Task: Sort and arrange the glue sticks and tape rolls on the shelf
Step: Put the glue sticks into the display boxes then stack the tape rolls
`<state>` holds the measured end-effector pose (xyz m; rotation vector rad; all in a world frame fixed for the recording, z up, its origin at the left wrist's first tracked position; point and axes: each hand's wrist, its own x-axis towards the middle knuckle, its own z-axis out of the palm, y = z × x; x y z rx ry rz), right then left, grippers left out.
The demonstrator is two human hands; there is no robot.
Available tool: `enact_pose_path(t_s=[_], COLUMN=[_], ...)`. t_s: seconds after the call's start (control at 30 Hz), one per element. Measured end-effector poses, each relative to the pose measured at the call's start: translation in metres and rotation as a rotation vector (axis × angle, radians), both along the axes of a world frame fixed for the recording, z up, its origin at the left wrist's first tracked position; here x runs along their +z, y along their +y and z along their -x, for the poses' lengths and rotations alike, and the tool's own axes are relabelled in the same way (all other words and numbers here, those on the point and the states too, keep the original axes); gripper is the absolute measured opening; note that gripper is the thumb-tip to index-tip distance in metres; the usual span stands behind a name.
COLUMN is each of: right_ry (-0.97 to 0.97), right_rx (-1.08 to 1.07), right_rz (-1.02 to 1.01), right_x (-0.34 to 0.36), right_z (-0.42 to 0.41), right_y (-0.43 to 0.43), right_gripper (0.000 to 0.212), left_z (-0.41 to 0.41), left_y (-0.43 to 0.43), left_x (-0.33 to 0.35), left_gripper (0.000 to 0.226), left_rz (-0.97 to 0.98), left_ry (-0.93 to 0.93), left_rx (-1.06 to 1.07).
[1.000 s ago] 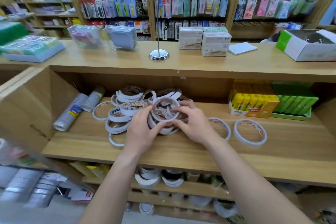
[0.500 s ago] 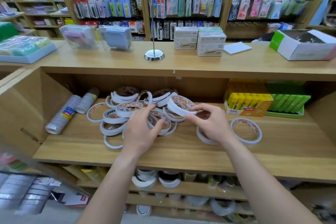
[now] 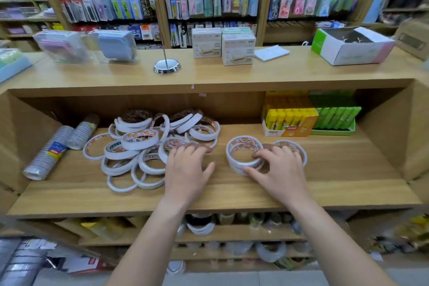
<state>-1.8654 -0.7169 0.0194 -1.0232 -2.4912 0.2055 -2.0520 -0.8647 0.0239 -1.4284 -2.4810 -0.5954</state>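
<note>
both forearms reach in over the front edge of the shelf (image 3: 336, 176). the left hand (image 3: 185, 169) lies palm down near the middle of the shelf, fingers spread and nearly straight, gripping nothing; its fingertips rest on the nearest roll (image 3: 171, 146) at the right edge of the loose pile of tape rolls (image 3: 139, 144). the right hand (image 3: 282, 169) is curled round the stacked tape rolls (image 3: 242, 146), which lie flat just right of shelf centre: the thumb presses the near rim and the fingers hook over the right side. a single tape roll (image 3: 293, 146) lies flat just beside the stack, partly under the fingers of that hand.

the loose pile occupies the left-centre of the shelf, rolls overlapping, some flat and some tilted, reaching to the back wall. two wrapped tape sleeves (image 3: 50, 151) lie on their sides near the left end.

at the back right corner, the yellow glue stick box (image 3: 290, 121) and the green glue stick box (image 3: 334, 118) stand side by side, touching.

on the counter top (image 3: 290, 72) above stand a chrome stand base (image 3: 166, 66), white boxes (image 3: 236, 47) and an open carton (image 3: 350, 46).
</note>
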Motion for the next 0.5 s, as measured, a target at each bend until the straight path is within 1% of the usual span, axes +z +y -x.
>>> enact_pose_path(t_s=[0.1, 0.17, 0.23, 0.3, 0.37, 0.43, 0.5], right_ry=[-0.025, -0.018, -0.053, -0.087, -0.032, 0.044, 0.054], right_rx=[-0.015, -0.023, -0.037, -0.061, -0.063, 0.006, 0.13], right_rz=[-0.02, -0.036, -0.033, -0.03, -0.061, -0.051, 0.026], right_x=[-0.007, -0.006, -0.005, -0.001, 0.009, 0.026, 0.042], right_z=[-0.001, 0.0, 0.0, 0.0, 0.007, 0.028, 0.062], right_y=[-0.005, -0.006, -0.008, -0.012, -0.016, -0.02, -0.022], right_gripper=[0.048, 0.05, 0.052, 0.056, 0.055, 0.049, 0.043], left_z=[0.005, 0.01, 0.018, 0.025, 0.031, 0.036, 0.041], left_y=[-0.004, -0.009, -0.018, -0.031, -0.043, -0.053, -0.058], left_x=[0.003, 0.005, 0.007, 0.006, 0.004, 0.002, 0.004], left_gripper=[0.022, 0.02, 0.027, 0.04, 0.047, 0.044, 0.039], left_rz=[-0.12, -0.182, -0.164, -0.077, -0.007, -0.011, -0.073], left_ry=[-0.04, -0.015, 0.013, -0.011, -0.065, -0.079, -0.083], left_rx=[-0.022, 0.037, 0.141, 0.236, 0.271, 0.242, 0.205])
